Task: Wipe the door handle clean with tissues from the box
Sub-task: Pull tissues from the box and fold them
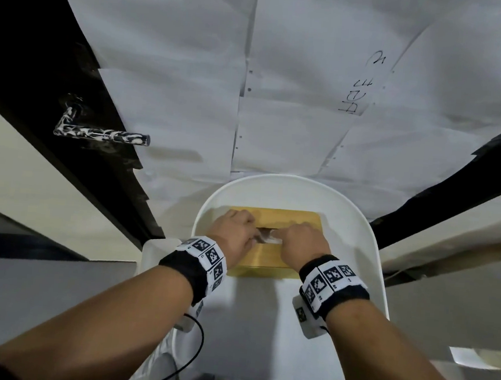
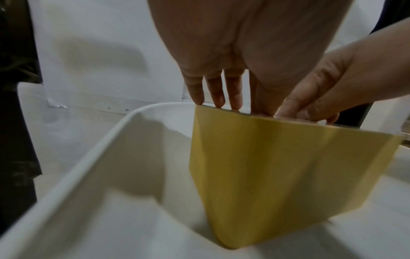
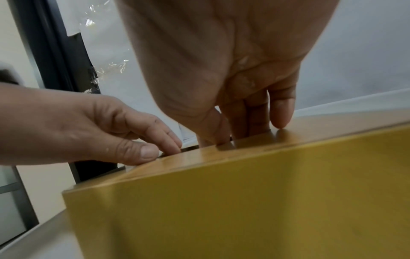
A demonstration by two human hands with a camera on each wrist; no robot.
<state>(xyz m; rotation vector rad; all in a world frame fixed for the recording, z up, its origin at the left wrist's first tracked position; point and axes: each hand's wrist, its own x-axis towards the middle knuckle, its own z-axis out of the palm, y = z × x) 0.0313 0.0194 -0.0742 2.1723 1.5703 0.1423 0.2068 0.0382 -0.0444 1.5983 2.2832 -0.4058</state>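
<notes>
Resting on one yellow tissue box [image 1: 271,256]: both hands at its top opening.
Box sits in a white tray [image 1: 367,247]; left hand [image 1: 235,233] fingers straight, tips pressing the top; right hand [image 1: 305,242] at the slot on a tissue [image 1: 268,236], pinch not confirmable; door handle [image 1: 101,133], smeared white, well apart at upper left; paper sheets [image 1: 296,88] behind.

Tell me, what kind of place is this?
Probably an indoor doorway: a dark door covered in white paper sheets, a smeared lever door handle, and a yellow tissue box on a white plastic chair.
</notes>
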